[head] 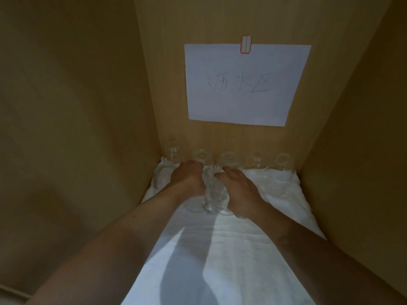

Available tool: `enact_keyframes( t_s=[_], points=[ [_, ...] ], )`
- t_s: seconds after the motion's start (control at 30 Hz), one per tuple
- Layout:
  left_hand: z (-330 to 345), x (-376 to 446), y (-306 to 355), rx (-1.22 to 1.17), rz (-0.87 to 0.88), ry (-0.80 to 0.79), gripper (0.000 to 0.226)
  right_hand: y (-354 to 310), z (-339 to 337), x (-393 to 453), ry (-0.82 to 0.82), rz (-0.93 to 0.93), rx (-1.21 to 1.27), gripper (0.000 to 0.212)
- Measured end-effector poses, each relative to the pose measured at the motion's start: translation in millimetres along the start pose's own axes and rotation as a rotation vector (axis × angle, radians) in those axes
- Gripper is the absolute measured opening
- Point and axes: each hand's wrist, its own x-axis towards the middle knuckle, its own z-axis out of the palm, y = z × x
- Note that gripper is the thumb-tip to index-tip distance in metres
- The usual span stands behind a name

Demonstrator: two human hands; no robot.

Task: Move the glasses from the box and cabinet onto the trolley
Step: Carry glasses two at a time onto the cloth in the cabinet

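Both bare forearms stretched forward, converging toward the middle. Left hand back-up, fingers curled down at the tips, thumb side turned inward. Right hand likewise back-up, fingers bent forward and down, just beside the left. Wrists level, palms hidden; exact grip not discernible.

Dim tan wood panels; white cloth; paper sign.
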Motion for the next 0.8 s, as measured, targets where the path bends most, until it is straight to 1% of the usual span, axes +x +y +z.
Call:
enact_keyframes(
  t_s=[0.07,0.1,0.17,0.23,0.3,0.33,0.4,0.5,0.57,0.7,0.8],
  points=[
    [0.9,-2.8,-2.0,-0.032,0.014,0.022,0.065,-1.3,-0.2,-1.5,-0.029,0.011,0.021,0.097],
    [0.6,-4.4,-3.6,-0.056,0.022,0.03,0.067,-1.5,-1.0,-2.2,-0.049,0.024,0.038,0.098],
    [-0.4,-9.6,-6.5,-0.067,0.034,0.059,0.078,-1.6,-3.0,-3.8,-0.083,0.055,0.054,0.103],
    [1.0,-18.3,-7.3,0.018,0.054,0.12,0.078,-2.8,-5.1,-7.1,-0.091,0.081,0.055,0.106],
    [6.8,-28.3,-7.5,0.085,0.074,0.18,0.072,-5.3,-6.8,-11.8,-0.074,0.098,0.067,0.105],
    [9.9,-33.4,-8.5,0.079,0.081,0.195,0.07,-6.7,-7.8,-14.7,-0.066,0.109,0.081,0.103],
    [12.9,-44.0,-11.5,0.027,0.087,0.222,0.069,-9.6,-10.4,-21.1,-0.053,0.128,0.107,0.099],
    [11.1,-60.5,-15.7,-0.033,0.083,0.261,0.072,-15.6,-14.1,-32.3,-0.035,0.114,0.084,0.097],
    [7.9,-72.2,-16.3,-0.07,0.066,0.275,0.072,-21.1,-15.8,-40.9,-0.021,0.103,0.077,0.096],
    [3.0,-98.6,-15.5,-0.076,0.055,0.255,0.065,-33.5,-16.3,-58.0,-0.006,0.078,0.109,0.093],
    [1.1,-122.1,-13.8,-0.086,0.052,0.288,0.064,-42.6,-17.3,-69.1,0.002,0.049,0.099,0.092]
  ],
)
